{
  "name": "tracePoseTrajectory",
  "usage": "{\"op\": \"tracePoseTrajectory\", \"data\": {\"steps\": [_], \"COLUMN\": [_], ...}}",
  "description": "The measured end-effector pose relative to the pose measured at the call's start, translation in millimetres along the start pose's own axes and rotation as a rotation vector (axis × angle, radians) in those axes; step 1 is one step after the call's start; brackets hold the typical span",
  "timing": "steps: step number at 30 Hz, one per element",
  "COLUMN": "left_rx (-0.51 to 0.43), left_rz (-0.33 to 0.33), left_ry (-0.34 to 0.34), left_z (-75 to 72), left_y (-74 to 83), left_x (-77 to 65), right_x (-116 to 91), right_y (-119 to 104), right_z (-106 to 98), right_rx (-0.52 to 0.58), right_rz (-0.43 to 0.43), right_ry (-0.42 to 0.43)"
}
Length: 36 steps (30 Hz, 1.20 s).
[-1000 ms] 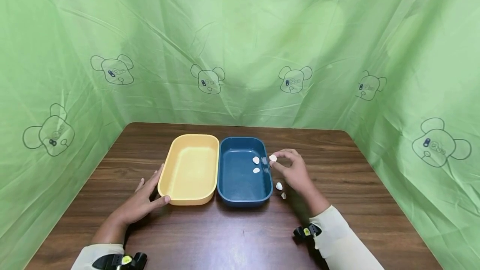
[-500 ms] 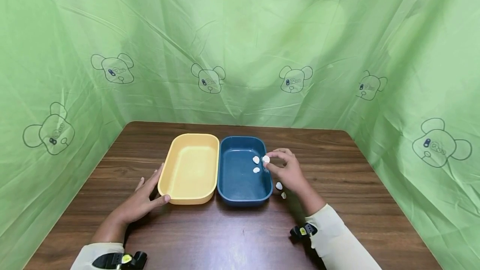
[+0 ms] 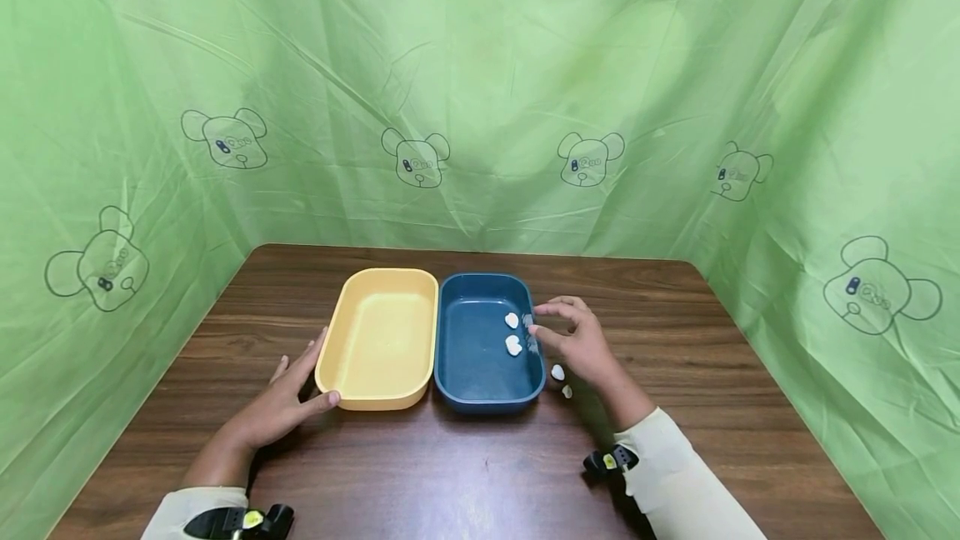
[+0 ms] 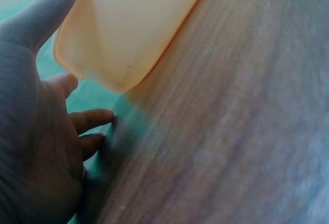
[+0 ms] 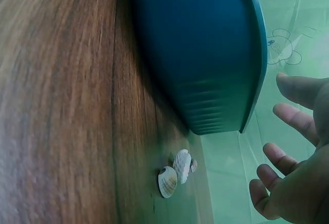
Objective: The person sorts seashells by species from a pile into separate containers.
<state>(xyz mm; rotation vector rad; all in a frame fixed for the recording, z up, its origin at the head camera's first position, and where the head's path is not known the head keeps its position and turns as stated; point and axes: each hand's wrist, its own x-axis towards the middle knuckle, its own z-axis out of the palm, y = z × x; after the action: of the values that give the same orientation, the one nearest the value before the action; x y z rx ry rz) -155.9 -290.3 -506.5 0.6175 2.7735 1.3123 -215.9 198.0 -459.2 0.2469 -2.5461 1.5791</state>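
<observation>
White shells (image 3: 512,320) lie inside the blue tray (image 3: 480,373); loose shells (image 5: 182,166) rest on the desk (image 3: 480,482) just beyond its right wall. Viewed from beside the desk, the right hand (image 3: 587,344) is unclasped and empty at the tray's right rim; the left, fingers extended, touches the yellow tray (image 3: 378,340) adjoining leftward. Fingertip pinching and low release appear advisable.

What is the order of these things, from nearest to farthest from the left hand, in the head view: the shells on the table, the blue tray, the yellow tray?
1. Yellow tray: right at the left hand.
2. Blue tray: to the yellow one's right.
3. Shells: on the table, past the blue tray's right side.
</observation>
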Motion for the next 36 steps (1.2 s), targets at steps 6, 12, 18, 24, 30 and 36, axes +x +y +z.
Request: {"op": "tracePoseTrajectory", "data": {"steps": [6,12,18,24,30,36], "left_rx": [0.003,0.003,-0.002,0.001,-0.001,-0.004], "left_rz": [0.0,0.002,-0.002,0.004,0.004,-0.001], "left_ry": [-0.002,-0.002,-0.005,-0.005,-0.006,-0.007], "left_z": [-0.1,0.1,-0.2,-2.2,-2.3,-1.0], "left_y": [0.2,-0.1,0.1,1.8,2.3,1.7], "left_x": [-0.1,-0.4,-0.9,0.1,0.8,0.2], "right_x": [-2,-4,-8,-13,-16,-21], "right_y": [-1,1,6,8,13,17], "right_z": [-5,-14,-22,-30,-34,-38], "right_rx": [0.002,-0.008,-0.042,-0.071,-0.091,-0.09], "right_rz": [0.016,0.014,0.013,0.017,0.024,0.026], "right_ry": [0.012,0.036,0.04,0.043,0.039,0.051]}}
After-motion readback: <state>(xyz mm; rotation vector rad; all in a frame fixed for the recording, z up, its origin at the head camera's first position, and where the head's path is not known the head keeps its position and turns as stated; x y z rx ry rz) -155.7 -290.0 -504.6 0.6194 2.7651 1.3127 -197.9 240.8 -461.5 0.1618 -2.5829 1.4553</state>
